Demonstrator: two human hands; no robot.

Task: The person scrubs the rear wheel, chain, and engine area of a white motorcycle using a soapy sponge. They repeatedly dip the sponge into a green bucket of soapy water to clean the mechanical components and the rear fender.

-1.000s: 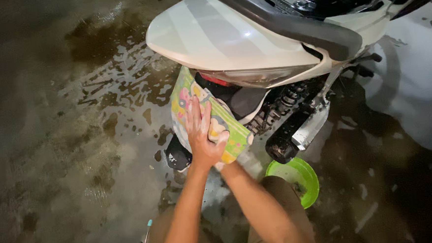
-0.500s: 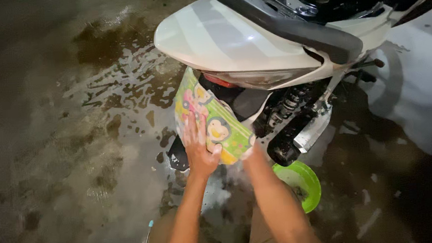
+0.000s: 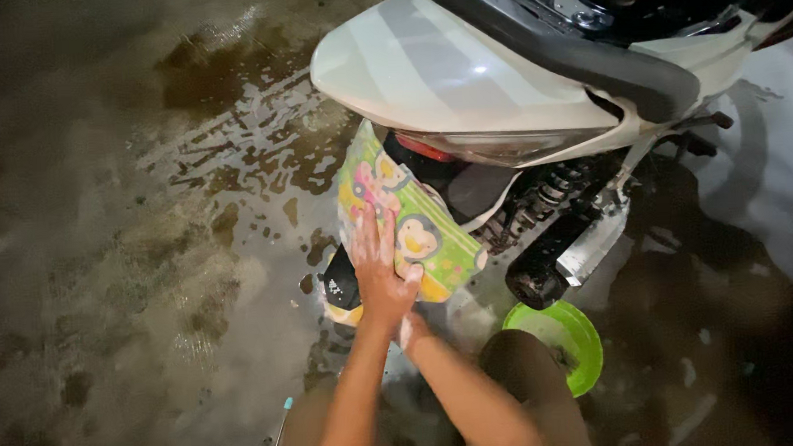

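A colourful mud flap (image 3: 412, 224), green and yellow with pink cartoon shapes, hangs slanted just left of the frame's centre, under the tail of a white scooter (image 3: 461, 75). The left hand (image 3: 382, 276) lies flat on the lower part of this flap, its fingers (image 3: 367, 243) spread and straight, pressing on the surface rather than gripping it. The right hand (image 3: 411, 326) sits just below and a little right of the left one, at the bottom edge of the flap; the left hand and wrist cover most of it, so I cannot tell whether its fingers are curled or loose. Both forearms rise from the bottom middle of the frame and are wet.

Behind the flap the dark rear wheel (image 3: 341, 285) shows at its lower left edge. Right of the flap sit the red tail light (image 3: 424, 149), the coiled shock absorber (image 3: 544, 193) and the black exhaust pipe (image 3: 552, 255) with its silvery shield, all in the centre right. A bright green basin (image 3: 570, 336) rests on the floor at the lower right of centre, just beside the person's bare knee (image 3: 517, 370). The scooter's black seat edge (image 3: 568, 51) crosses the upper right. The concrete floor (image 3: 127, 264) fills the left half, dark, wet and streaked with puddles, most of them in the upper middle. A thin stick with a pale blue tip (image 3: 284, 410) lies on the floor at the bottom, left of the arms.
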